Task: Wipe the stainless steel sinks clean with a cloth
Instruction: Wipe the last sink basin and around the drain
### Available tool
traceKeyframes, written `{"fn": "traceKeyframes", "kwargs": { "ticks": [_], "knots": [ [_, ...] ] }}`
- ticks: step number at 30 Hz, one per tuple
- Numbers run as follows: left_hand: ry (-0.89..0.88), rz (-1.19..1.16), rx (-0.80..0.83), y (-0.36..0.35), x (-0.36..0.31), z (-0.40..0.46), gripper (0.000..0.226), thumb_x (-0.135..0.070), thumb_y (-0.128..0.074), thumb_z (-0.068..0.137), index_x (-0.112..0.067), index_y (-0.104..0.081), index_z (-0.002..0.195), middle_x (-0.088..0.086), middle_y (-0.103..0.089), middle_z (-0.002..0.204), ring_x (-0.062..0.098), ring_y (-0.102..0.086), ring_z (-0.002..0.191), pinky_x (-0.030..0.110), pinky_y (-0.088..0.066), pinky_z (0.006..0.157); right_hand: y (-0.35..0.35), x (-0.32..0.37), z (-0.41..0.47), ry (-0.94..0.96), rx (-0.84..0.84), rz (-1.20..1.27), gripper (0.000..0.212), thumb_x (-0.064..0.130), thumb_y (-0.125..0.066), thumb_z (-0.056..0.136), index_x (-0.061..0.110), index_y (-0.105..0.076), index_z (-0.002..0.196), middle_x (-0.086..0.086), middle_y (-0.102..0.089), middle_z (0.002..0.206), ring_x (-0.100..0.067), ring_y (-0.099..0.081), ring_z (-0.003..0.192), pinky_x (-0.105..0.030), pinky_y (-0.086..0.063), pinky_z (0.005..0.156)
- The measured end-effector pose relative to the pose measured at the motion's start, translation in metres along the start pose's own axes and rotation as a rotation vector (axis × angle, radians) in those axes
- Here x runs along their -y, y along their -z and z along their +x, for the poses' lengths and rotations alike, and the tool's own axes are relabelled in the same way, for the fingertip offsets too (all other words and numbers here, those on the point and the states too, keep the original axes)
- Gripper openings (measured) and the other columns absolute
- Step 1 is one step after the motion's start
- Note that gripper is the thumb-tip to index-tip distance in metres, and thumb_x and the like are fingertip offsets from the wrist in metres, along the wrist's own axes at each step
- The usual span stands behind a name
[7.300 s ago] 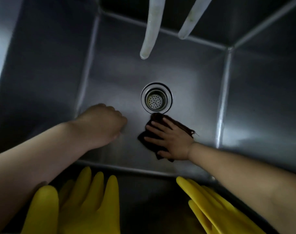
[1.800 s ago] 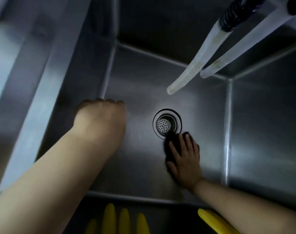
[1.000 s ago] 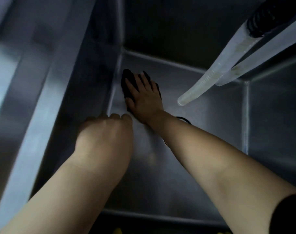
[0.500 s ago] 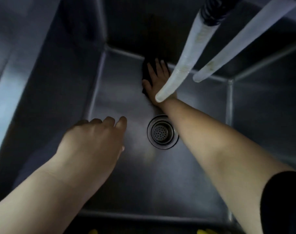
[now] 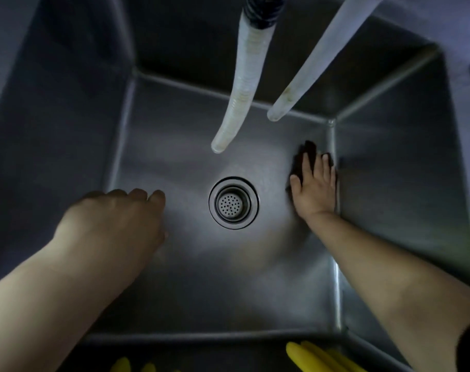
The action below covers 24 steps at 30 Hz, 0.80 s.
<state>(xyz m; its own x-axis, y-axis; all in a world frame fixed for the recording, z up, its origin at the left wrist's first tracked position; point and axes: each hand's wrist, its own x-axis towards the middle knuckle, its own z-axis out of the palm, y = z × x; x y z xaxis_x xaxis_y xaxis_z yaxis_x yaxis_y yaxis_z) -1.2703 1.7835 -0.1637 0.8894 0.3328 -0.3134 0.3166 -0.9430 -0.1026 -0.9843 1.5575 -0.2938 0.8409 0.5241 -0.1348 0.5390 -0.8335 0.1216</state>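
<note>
Deep stainless sink (image 5: pixel 255 285), lit dim, w/ the round drain strainer (image 5: pixel 233 202) about mid-floor. Right hand (image 5: pixel 315 183) is flat on the sink floor to the right of the drain, fingers spread and pointing toward the back wall, pressing a dark cloth (image 5: pixel 303 159) down; no closed grip, just an open palm on top of it. Cloth pokes out past the fingertips and on the thumb side, right up against the seam where floor meets the right wall, close to the back-right corner. Left hand (image 5: pixel 113 224) hovers left of the drain, knuckles up, fingers loosely curled, holding nothing; can't tell if the fingertips touch the steel. Two pale hoses hang in from behind the drain: the ribbed one (image 5: pixel 243 84) ends above the floor just behind the drain, the smoother one (image 5: pixel 317 60) ends further right. Yellow rubber gloves (image 5: pixel 317 358) peek in at the near edge, in front of the drain.
</note>
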Motion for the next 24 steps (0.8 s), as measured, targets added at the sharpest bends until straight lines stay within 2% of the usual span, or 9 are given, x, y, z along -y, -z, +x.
{"fn": "traceKeyframes", "kwargs": {
  "ticks": [4,8,10,12,15,17,21,24],
  "knots": [
    [0.0,0.013,-0.007,-0.002,0.003,0.004,0.045,-0.055,-0.033,0.089,-0.032,-0.035,0.128,-0.01,-0.055,0.111,0.012,-0.059,0.094,0.028,-0.038,0.067,-0.002,0.034,-0.035,0.089,0.031,0.01,0.066,0.049,-0.022,0.09,0.022,-0.019,0.151,-0.014,-0.015,0.158,-0.031,-0.003,0.146,-0.045,0.002,0.118],
    [0.007,-0.024,0.009,-0.008,0.006,0.004,0.044,-0.055,-0.034,0.086,-0.032,-0.038,0.123,-0.009,-0.056,0.104,0.013,-0.059,0.086,0.029,-0.034,0.062,-0.003,0.05,-0.037,0.43,0.038,0.033,0.064,0.048,-0.033,0.088,0.024,-0.029,0.148,-0.013,-0.023,0.156,-0.033,-0.011,0.145,-0.049,-0.008,0.118],
    [0.01,-0.054,0.001,-0.009,0.008,0.004,0.045,-0.056,-0.035,0.083,-0.031,-0.042,0.12,-0.007,-0.057,0.099,0.016,-0.06,0.083,0.03,-0.035,0.061,-0.001,0.036,-0.019,0.603,0.05,-0.016,0.066,0.05,-0.035,0.087,0.026,-0.029,0.148,-0.011,-0.022,0.156,-0.031,-0.011,0.145,-0.047,-0.007,0.115],
    [-0.005,-0.083,0.018,-0.009,0.01,0.005,0.046,-0.055,-0.035,0.081,-0.029,-0.045,0.117,-0.006,-0.057,0.096,0.018,-0.059,0.08,0.03,-0.041,0.062,0.0,0.015,0.0,0.554,0.061,-0.031,0.067,0.052,-0.03,0.086,0.027,-0.026,0.149,-0.01,-0.02,0.157,-0.031,-0.01,0.146,-0.044,-0.006,0.114],
    [0.004,-0.099,0.04,-0.009,0.012,0.006,0.045,-0.055,-0.035,0.081,-0.028,-0.044,0.117,-0.005,-0.057,0.097,0.021,-0.06,0.08,0.031,-0.047,0.065,-0.003,-0.011,0.002,0.185,0.028,-0.004,0.067,0.051,-0.027,0.088,0.026,-0.022,0.15,-0.01,-0.016,0.158,-0.029,-0.008,0.146,-0.043,-0.006,0.117],
    [0.007,-0.113,0.051,-0.007,0.012,0.006,0.043,-0.055,-0.035,0.083,-0.029,-0.042,0.116,-0.005,-0.057,0.098,0.021,-0.059,0.082,0.031,-0.046,0.065,-0.007,-0.015,-0.021,0.092,0.02,-0.008,0.068,0.049,-0.029,0.088,0.023,-0.023,0.15,-0.013,-0.017,0.158,-0.03,-0.008,0.146,-0.044,-0.006,0.118],
    [-0.009,-0.126,0.111,-0.002,0.008,0.007,0.033,-0.056,-0.037,0.086,-0.029,-0.041,0.106,-0.007,-0.053,0.094,0.018,-0.056,0.08,0.03,-0.04,0.061,-0.008,0.001,-0.088,0.118,0.064,-0.012,0.074,0.053,-0.028,0.084,0.017,-0.029,0.148,-0.021,-0.022,0.154,-0.04,-0.013,0.143,-0.052,-0.009,0.115],
    [-0.017,-0.141,0.12,0.001,0.007,0.007,0.033,-0.056,-0.039,0.085,-0.03,-0.041,0.105,-0.006,-0.054,0.094,0.02,-0.057,0.082,0.03,-0.039,0.062,-0.013,0.029,-0.139,0.398,0.055,0.036,0.073,0.055,-0.038,0.082,0.015,-0.036,0.144,-0.025,-0.028,0.15,-0.046,-0.02,0.14,-0.06,-0.018,0.111]
  ]
}}
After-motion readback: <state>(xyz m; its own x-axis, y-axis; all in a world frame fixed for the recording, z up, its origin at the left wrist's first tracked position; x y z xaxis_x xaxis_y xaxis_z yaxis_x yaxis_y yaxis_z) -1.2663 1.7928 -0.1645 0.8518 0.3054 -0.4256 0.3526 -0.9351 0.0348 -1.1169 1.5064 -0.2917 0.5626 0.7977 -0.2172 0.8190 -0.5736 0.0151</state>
